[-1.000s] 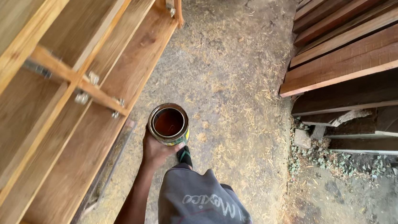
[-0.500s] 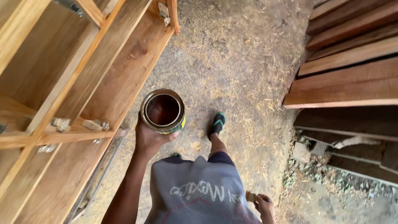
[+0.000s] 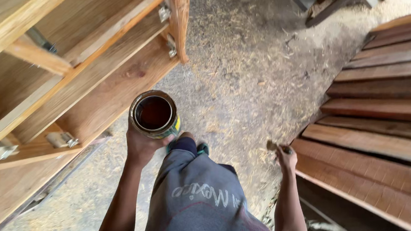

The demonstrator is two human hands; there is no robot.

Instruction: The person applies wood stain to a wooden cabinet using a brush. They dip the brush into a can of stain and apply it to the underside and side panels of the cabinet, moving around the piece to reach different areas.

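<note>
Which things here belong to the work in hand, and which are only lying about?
In hand:
- open can of dark liquid, held in left hand
- small brush-like tool, in right hand

Lying about:
- stacked dark planks
- sawdust
- wooden cabinet frame

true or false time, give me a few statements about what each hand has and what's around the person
1. The left hand holds an open can of dark liquid. True.
2. The right hand is empty. False: it grips a small tool, perhaps a brush, too small to tell.
3. Stacked wooden planks lie to the person's right. True.
4. The can rests on the ground. False: it is held up above the sawdust-strewn floor.
5. A light wooden furniture frame stands to the left. True.
</note>
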